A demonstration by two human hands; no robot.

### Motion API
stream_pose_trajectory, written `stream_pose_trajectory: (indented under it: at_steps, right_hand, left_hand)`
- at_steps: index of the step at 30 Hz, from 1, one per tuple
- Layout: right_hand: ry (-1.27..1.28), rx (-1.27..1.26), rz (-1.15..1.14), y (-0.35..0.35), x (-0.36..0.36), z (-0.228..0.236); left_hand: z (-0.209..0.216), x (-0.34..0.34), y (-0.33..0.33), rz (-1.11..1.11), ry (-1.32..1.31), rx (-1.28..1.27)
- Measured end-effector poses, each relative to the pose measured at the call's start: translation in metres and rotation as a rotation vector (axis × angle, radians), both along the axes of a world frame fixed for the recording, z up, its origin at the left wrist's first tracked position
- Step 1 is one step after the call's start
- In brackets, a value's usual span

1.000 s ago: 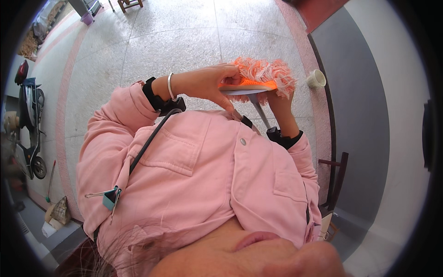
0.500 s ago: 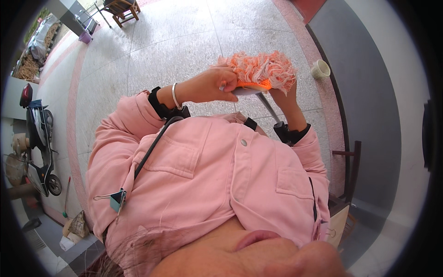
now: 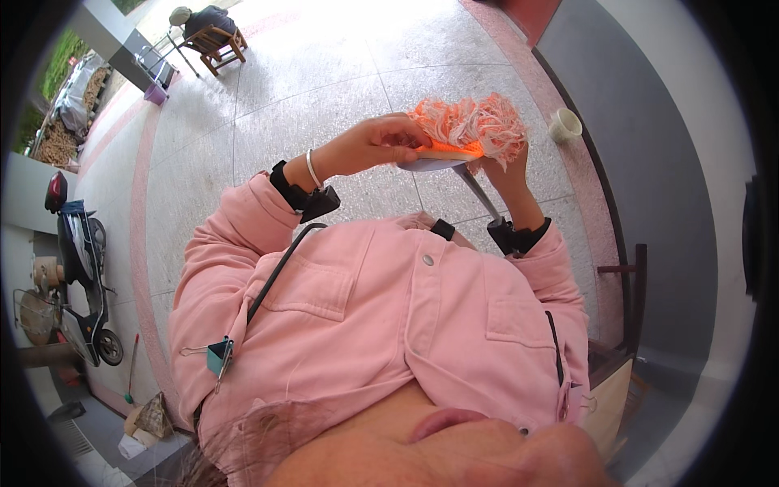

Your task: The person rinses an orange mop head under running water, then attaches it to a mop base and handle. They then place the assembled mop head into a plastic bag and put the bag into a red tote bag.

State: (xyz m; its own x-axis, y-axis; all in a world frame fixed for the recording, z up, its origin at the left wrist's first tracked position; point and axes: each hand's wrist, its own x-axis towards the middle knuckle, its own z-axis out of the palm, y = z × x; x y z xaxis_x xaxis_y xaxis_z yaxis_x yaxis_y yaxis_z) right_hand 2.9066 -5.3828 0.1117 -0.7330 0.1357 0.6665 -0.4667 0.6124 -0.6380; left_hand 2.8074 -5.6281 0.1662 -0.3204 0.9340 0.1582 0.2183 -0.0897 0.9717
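Note:
A flat mop is held up in front of my chest. Its mop head (image 3: pixel 475 130) has orange and white fringe over an orange backing. Below the fringe shows a pale plate (image 3: pixel 434 164), and a grey metal pole (image 3: pixel 482 193) slants from it down toward my body. My left hand (image 3: pixel 388 143) pinches the left end of the mop head, fingers curled into the orange edge with the thumb underneath. My right hand (image 3: pixel 510 172) is at the mop head's right end; the fringe hides its fingers, so its grip cannot be made out.
A white pot (image 3: pixel 565 126) stands by the right wall. At the right lies dark wooden furniture (image 3: pixel 633 300). A scooter (image 3: pixel 81 276) is parked at the left. Far off, a person (image 3: pixel 209 23) sits on a wooden chair (image 3: pixel 221 50), near a purple bucket (image 3: pixel 155 93).
The mop head has shifted slightly right and down, and more of its plate shows. My left hand has moved along with it, its fingers closer to the edge. The seated person has come into view.

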Motion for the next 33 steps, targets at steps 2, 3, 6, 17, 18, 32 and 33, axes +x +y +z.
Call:
stream_pose_trajectory:
  at_steps: [2, 3, 6, 17, 18, 32, 33]
  right_hand:
    - [0.002, -0.037, 0.027, -0.001, 0.001, 0.002]
    - [-0.002, -0.056, 0.034, -0.002, 0.001, 0.003]
    - [0.016, -0.201, 0.087, -0.01, 0.005, 0.005]
    - [0.117, 0.289, -0.094, 0.002, -0.003, 0.013]
    - [0.138, 0.282, -0.124, 0.0, -0.005, 0.012]
    - [0.037, 0.103, -0.329, -0.032, 0.003, 0.045]
    - [0.045, 0.075, -0.369, -0.038, 0.006, 0.048]
  left_hand:
    - [0.002, -0.001, 0.002, 0.027, 0.265, -0.025]
    - [0.002, -0.002, 0.003, 0.031, 0.45, -0.043]
    - [0.005, -0.001, 0.007, 0.043, 0.885, -0.053]
    - [0.001, 0.009, 0.013, 0.094, -0.123, -0.019]
    - [0.001, 0.012, 0.016, 0.068, -0.219, -0.004]
    - [0.012, 0.014, 0.026, 0.271, 0.686, 0.25]
    - [0.012, 0.015, 0.029, 0.293, 0.872, 0.357]
